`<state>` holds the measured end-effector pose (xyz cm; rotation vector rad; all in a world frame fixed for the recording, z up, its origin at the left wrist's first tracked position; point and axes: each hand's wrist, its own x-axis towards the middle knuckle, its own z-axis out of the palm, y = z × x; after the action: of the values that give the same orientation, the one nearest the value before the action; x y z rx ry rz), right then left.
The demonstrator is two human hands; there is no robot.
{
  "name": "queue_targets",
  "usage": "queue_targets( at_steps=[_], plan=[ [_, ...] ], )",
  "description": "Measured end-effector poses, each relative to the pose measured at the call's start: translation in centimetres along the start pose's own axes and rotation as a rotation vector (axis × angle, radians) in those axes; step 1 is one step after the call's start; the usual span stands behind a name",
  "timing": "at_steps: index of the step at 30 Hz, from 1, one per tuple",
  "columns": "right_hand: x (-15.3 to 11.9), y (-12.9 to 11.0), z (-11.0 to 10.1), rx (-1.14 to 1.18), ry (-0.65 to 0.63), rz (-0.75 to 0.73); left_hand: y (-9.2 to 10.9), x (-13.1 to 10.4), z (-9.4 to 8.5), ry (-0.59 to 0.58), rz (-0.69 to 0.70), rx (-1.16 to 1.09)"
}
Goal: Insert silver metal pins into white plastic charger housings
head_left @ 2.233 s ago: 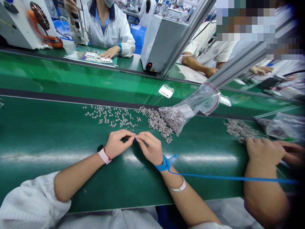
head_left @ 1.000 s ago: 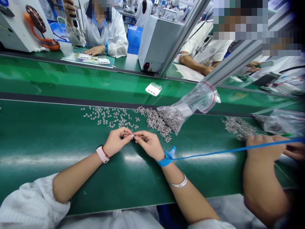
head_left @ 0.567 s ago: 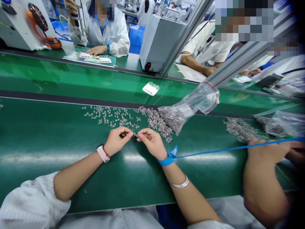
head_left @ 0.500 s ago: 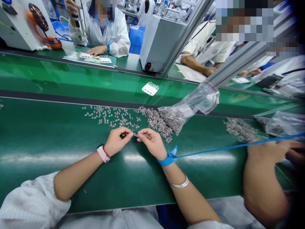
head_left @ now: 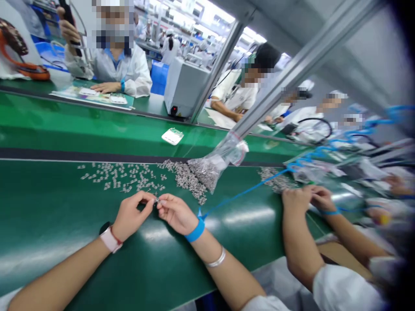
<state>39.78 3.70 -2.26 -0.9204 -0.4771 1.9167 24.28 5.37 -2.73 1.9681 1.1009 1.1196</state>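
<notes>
My left hand [head_left: 134,216] and my right hand [head_left: 177,212] meet fingertip to fingertip just above the green bench [head_left: 246,233]. Between their pinched thumbs and forefingers is a small metal part [head_left: 157,201], mostly covered by the fingers. Just beyond the left hand, many similar small metal parts [head_left: 118,175] lie spread out singly. A denser heap of them [head_left: 188,181] sits past my right hand, against a clear zip bag [head_left: 209,166] that holds more. A blue wrist strap [head_left: 196,231] with a cord circles my right wrist.
A green conveyor belt [head_left: 81,129] runs behind the bench and carries a white casing with a circuit board [head_left: 173,136]. At right, a co-worker's hands [head_left: 303,198] are beside another heap of parts [head_left: 275,179]. Metal posts [head_left: 217,65] and a grey box [head_left: 184,84] stand beyond.
The camera view has turned up and to the right, so everything sits further left and lower. Both hands stay pinched together at the small metal part.
</notes>
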Motion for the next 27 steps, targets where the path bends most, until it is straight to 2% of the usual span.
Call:
queue_targets(
  at_steps=[8,17,20,24,27],
  plan=[
    [0.0,0.9,0.2,0.114,-0.049,0.033,-1.1,-0.5,0.3,0.057,0.030,0.064],
    [0.0,0.9,0.1,0.126,-0.075,0.062,-0.7,-0.5,0.2,0.041,0.093,0.108],
    [0.1,1.0,0.2,0.035,-0.039,-0.042,-0.9,-0.3,0.2,0.012,0.034,0.097],
    [0.3,0.6,0.1,-0.272,0.046,-0.289,-1.5,-0.1,0.3,-0.059,-0.061,0.027],
    [0.2,0.2,0.0,-0.445,0.077,-0.381,-1.8,-0.1,0.3,-0.121,-0.088,-0.040]
  ],
)
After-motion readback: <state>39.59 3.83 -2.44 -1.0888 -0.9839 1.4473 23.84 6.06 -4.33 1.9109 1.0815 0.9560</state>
